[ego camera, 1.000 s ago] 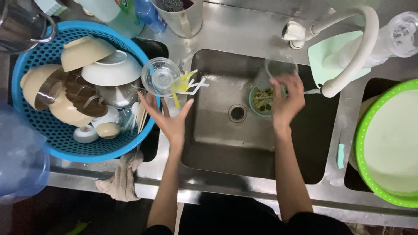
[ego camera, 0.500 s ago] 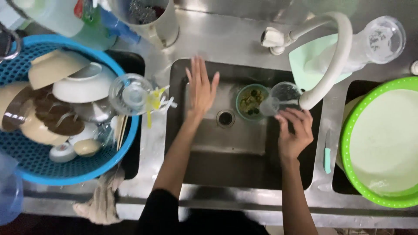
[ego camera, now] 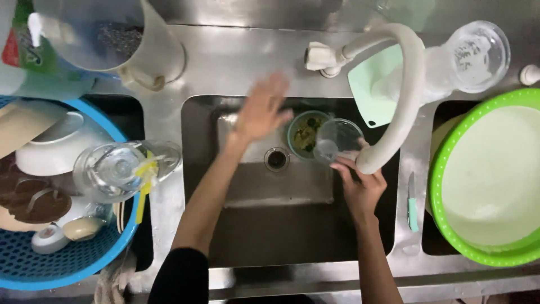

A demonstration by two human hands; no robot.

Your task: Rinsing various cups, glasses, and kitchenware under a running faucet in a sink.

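Now R hand (ego camera: 360, 188) clamped on clear glass (ego camera: 336, 141) over sink (ego camera: 292, 225), L hand (ego camera: 261, 110) spread open, empty

Open sink basin (ego camera: 281, 225) below the hands; faucet hose (ego camera: 402, 107) overhead right.

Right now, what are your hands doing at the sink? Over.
Right hand holds clear glass under the white tap hose. Left hand open above the sink, blurred. Green strainer beside the glass.

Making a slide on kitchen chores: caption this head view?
Right hand holds a clear glass under the faucet spout; left hand reaches across the sink.
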